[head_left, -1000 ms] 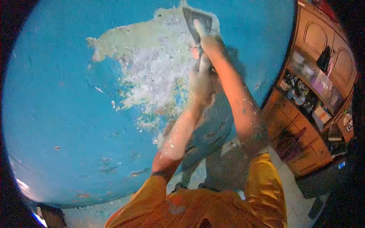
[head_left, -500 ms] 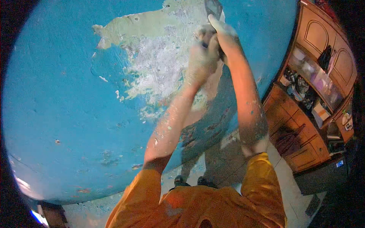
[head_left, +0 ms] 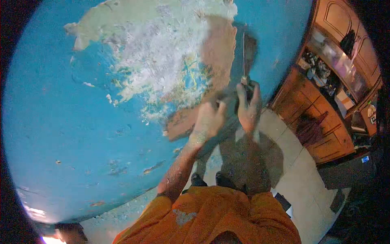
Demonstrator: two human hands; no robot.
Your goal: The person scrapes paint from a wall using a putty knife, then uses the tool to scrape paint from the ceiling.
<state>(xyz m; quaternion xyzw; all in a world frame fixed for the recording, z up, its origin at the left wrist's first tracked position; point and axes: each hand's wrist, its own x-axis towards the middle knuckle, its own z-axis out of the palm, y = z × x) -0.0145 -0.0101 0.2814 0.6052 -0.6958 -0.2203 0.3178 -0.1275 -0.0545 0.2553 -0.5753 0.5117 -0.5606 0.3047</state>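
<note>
Head view of a person's two hands before a blue painted wall [head_left: 101, 134]. The right hand [head_left: 248, 106] gripped the handle of a scraper [head_left: 244, 57], its fingers closed about the grip; the blade pointed up the wall and was seen nearly edge-on, so that contact with the paint could not be judged. The left hand [head_left: 210, 120] lay to the left of and slightly below the right hand, apart from it, with fingers curled inward; whether they pinched anything could not be told. Above and left of the hands spread a ragged patch [head_left: 158, 53], whitish and grey-green, with brownish areas along its right and lower edges.

At the right stood a brown wooden cabinet [head_left: 325, 147]. Its open shelf [head_left: 305, 64] contained a dark clutter too small to identify, with a cardboard box [head_left: 345, 101] at the lower end. Beside this ran a compartment with a glossy, transparent front [head_left: 340, 55], its pale and purplish contents blurred. A black cloth [head_left: 347, 40] hung against an upper door, and a dark reddish cloth [head_left: 312, 134] lay against the lower front. Tiled floor [head_left: 298, 166] extended below.
</note>
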